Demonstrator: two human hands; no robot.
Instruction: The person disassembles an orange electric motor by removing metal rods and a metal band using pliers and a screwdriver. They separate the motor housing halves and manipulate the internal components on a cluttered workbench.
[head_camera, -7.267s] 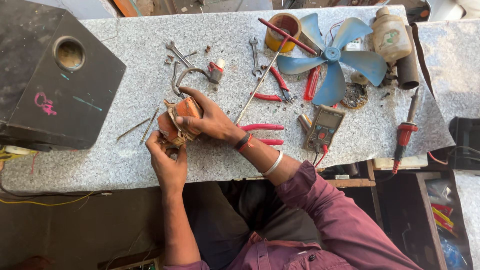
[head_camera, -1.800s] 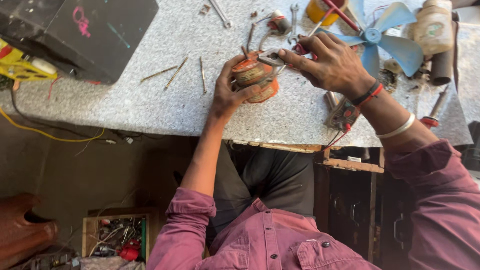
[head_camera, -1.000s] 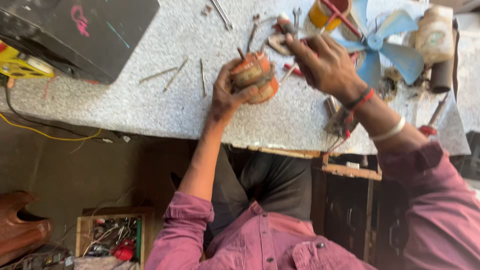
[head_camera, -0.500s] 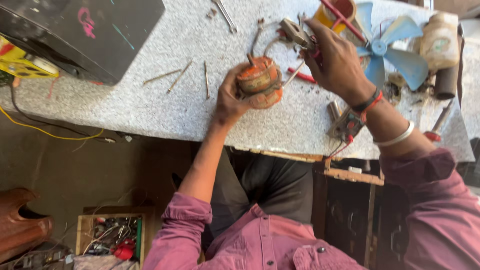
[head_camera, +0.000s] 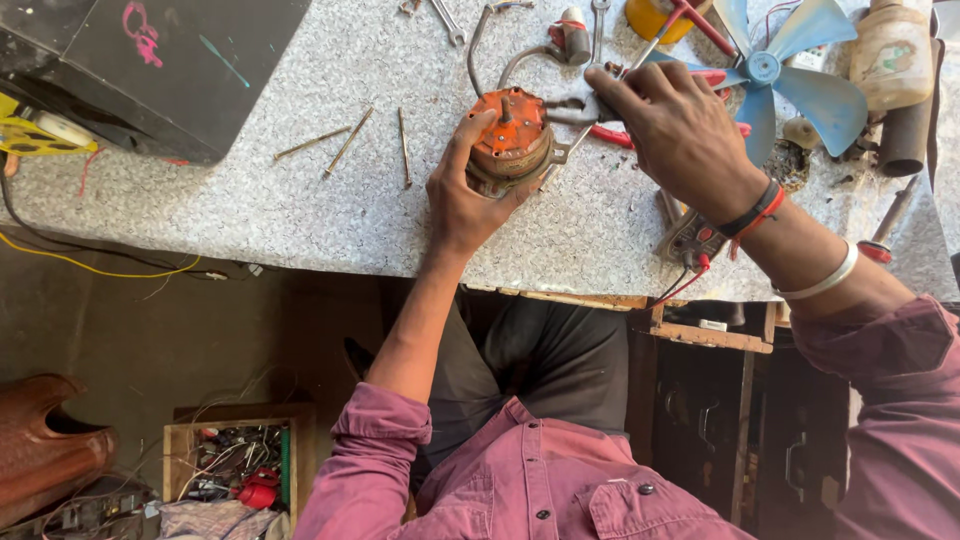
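Head view: near the upper centre, the left hand (head_camera: 465, 195) has its fingers clenched round an orange motor (head_camera: 508, 142) on the speckled desk (head_camera: 300, 220). Just right, the right hand (head_camera: 680, 125) pinches a grey tool (head_camera: 578, 103) beside the motor. Best to brace the motor firmly and keep the tool square.

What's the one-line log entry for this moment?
left hand: grips orange motor on stone bench | right hand: on pliers beside motor | nearby: blue fan blade, loose bolts

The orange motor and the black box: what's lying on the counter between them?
Three long loose bolts on the speckled counter, in the head view.
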